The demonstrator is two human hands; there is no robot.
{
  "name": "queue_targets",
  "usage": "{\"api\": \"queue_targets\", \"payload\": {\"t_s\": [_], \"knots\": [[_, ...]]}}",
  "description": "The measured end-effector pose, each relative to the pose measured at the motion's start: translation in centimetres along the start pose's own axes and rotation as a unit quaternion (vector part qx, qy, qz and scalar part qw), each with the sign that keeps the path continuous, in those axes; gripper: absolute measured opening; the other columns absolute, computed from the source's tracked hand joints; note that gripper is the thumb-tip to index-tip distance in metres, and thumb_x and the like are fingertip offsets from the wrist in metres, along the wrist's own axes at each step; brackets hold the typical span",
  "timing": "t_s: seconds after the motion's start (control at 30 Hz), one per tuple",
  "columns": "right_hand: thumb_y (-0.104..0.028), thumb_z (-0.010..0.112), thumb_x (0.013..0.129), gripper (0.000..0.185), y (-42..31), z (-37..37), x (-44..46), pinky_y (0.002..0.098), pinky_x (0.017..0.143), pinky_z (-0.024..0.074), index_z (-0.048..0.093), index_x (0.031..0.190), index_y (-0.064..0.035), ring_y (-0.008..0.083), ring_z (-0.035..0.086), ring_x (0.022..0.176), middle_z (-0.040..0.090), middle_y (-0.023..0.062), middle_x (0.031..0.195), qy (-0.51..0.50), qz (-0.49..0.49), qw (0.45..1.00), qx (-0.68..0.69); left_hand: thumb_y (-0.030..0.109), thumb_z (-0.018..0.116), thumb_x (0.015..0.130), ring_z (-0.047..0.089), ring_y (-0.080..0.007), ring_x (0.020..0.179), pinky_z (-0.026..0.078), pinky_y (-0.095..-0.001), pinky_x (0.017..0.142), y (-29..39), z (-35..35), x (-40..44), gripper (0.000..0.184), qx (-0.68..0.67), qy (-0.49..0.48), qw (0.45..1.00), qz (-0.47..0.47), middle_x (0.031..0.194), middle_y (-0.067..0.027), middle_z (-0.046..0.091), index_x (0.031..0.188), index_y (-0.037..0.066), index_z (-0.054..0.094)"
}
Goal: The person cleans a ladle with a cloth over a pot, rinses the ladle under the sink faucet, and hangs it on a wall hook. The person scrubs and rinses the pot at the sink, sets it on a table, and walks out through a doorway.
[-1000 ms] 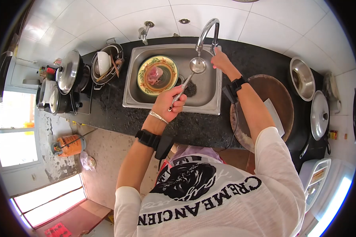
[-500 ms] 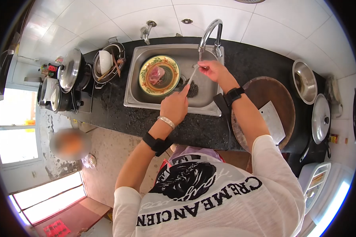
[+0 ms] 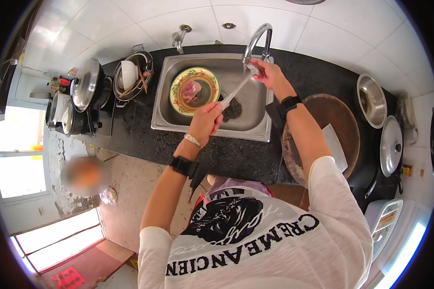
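Observation:
A long, slim, pale utensil (image 3: 236,89) with a wider, spoon-like end slants over the sink (image 3: 159,115). My left hand (image 3: 205,121) is closed round its lower end. Just under the tap spout, my right hand (image 3: 269,74) pinches the wider end, whose exact shape is partly hidden by the fingers. A patterned bowl (image 3: 178,79) stands in the sink to the left, with a piece of raw pink meat (image 3: 191,90) in it. Beneath the utensil lies a dark, grainy clump (image 3: 232,110) on the sink floor, near the drain.
The curved tap (image 3: 256,32) rises behind the sink. To the right are a round wooden chopping board (image 3: 318,108) with a cleaver (image 3: 333,144), a steel basin (image 3: 371,99) and a pot lid (image 3: 391,144). Pans and a dish-filled pot (image 3: 147,60) stand left.
My right hand has risen towards the spout with the utensil's wider end. My left hand has shifted left and slightly down, showing more of the utensil's length between both hands.

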State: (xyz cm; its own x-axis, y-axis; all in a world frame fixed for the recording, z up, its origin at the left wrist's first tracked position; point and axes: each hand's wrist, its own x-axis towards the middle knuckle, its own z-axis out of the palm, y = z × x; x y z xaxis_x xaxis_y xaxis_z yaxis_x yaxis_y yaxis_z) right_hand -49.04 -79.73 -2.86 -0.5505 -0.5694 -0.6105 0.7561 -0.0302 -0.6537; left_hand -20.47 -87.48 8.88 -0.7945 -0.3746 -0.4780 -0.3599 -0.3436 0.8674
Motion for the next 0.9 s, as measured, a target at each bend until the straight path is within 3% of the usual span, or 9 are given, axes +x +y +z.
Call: {"api": "queue_targets", "payload": {"t_s": [0.17,0.33,0.4,0.53,0.67,0.87,0.9], "knots": [[-0.02,0.058,0.09,0.019,-1.1,-0.8,1.0,0.0321,0.076,0.0476,0.067,0.102,-0.0074,0.0158,0.059,0.084,0.066,0.0009,0.094,0.01,-0.066,0.995,-0.077,0.022,0.048,0.095,0.039,-0.0041,0.043,0.028,-0.02,0.037,-0.2,1.1,1.9,0.025,-0.058,0.0,0.998,-0.008,0.064,0.0035,0.047,0.105,0.002,0.06],[-0.026,0.063,0.086,0.023,-0.6,-1.6,2.2,0.0327,0.082,0.0428,0.065,0.097,-0.0066,0.0165,0.058,0.088,0.063,0.0046,0.098,-0.005,-0.08,0.992,-0.095,0.019,0.047,0.094,0.04,-0.0055,0.044,0.029,-0.0207,0.038,-0.1,1.8,3.0,0.02,-0.083,0.002,0.996,-0.01,0.064,0.0028,0.048,0.098,0.003,0.059],[-0.028,0.064,0.085,0.023,-0.5,-1.4,1.9,0.0323,0.082,0.0409,0.065,0.096,-0.0083,0.016,0.058,0.088,0.063,0.0035,0.097,0.001,-0.078,0.992,-0.094,0.017,0.048,0.093,0.041,-0.0067,0.045,0.03,-0.0216,0.038,0.3,2.2,3.9,0.016,-0.079,0.01,0.997,-0.007,0.065,0.0019,0.049,0.089,0.005,0.057],[-0.031,0.065,0.083,0.021,-0.7,-1.1,0.8,0.0312,0.083,0.0373,0.064,0.093,-0.0117,0.0131,0.054,0.088,0.061,0.0001,0.094,0.012,-0.092,0.98,-0.174,0.016,0.048,0.095,0.044,-0.0056,0.052,0.032,-0.0194,0.044,1.2,2.7,6.0,0.012,-0.098,-0.013,0.995,-0.031,0.069,0.0023,0.053,0.093,0.007,0.055],[-0.019,0.06,0.082,0.01,-1.0,-0.5,-0.8,0.0325,0.079,0.0373,0.063,0.083,-0.0096,0.0127,0.053,0.082,0.059,-0.0003,0.084,0.019,-0.103,0.966,-0.236,0.012,0.048,0.093,0.046,-0.0083,0.054,0.034,-0.021,0.045,2.1,3.7,7.9,0.014,-0.104,-0.005,0.994,-0.046,0.071,-0.0011,0.056,0.1,0.003,0.057],[-0.011,0.054,0.084,0.022,0.1,-2.7,1.3,0.0262,0.071,0.0383,0.066,0.1,-0.0021,0.0115,0.05,0.081,0.058,-0.0011,0.085,-0.006,-0.202,0.942,-0.269,0.008,0.049,0.09,0.047,-0.0091,0.055,0.034,-0.0222,0.046,4.2,4.6,7.3,0.027,-0.087,0.017,0.994,-0.064,0.071,-0.0022,0.056,0.115,0.0,0.055],[-0.011,0.054,0.085,0.032,0.1,-3.1,1.7,0.0272,0.08,0.0386,0.059,0.115,-0.0006,0.0126,0.051,0.087,0.06,0.0023,0.098,-0.026,-0.198,0.939,-0.279,0.007,0.049,0.089,0.047,-0.0087,0.055,0.034,-0.022,0.046,4.4,4.3,6.7,0.031,-0.073,0.009,0.995,-0.071,0.071,-0.002,0.056,0.119,0.0,0.053]]}}
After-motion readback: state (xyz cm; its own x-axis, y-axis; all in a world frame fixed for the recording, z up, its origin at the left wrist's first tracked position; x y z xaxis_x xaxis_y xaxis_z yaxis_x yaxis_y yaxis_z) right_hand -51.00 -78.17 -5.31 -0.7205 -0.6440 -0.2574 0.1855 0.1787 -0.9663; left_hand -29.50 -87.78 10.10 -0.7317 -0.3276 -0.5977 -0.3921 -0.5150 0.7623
